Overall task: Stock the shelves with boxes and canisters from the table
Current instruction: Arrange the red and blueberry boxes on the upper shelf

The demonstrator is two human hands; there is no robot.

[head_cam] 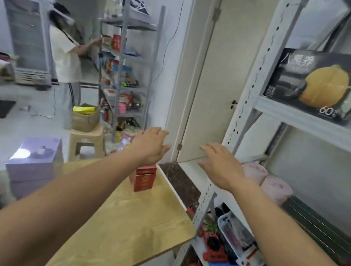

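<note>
Both forearms reach out from the bottom of the view over the table (129, 225). Neither hand grasps anything: the left hand (150, 146) is spread with straight fingers, and the right hand (220, 165) is flat and relaxed, palm down.

Task item: red box (143, 178), standing upright near the far right corner of the table, directly under the left wrist. I cannot tell whether the wrist touches its top. I judge it to be a small printed carton: light, stiff-walled, with a glossy and possibly somewhat slick surface. A one-handed pinch across two opposite side faces, below the top section, should carry it. Squeezing the broad faces hard could dent the card.

More stock: lilac boxes (35, 158) stacked past the table's left edge. They are larger and look to me like a two-hand lift from the bottom corners.

Destination: white shelf unit (249, 92) just beyond the table's right edge. One tier already holds pink canisters (272, 185) lying on their sides, and the tier above holds a black box (316, 84) with a yellow fruit print.

Background: another person (64, 53) at a second rack, well apart.
</note>
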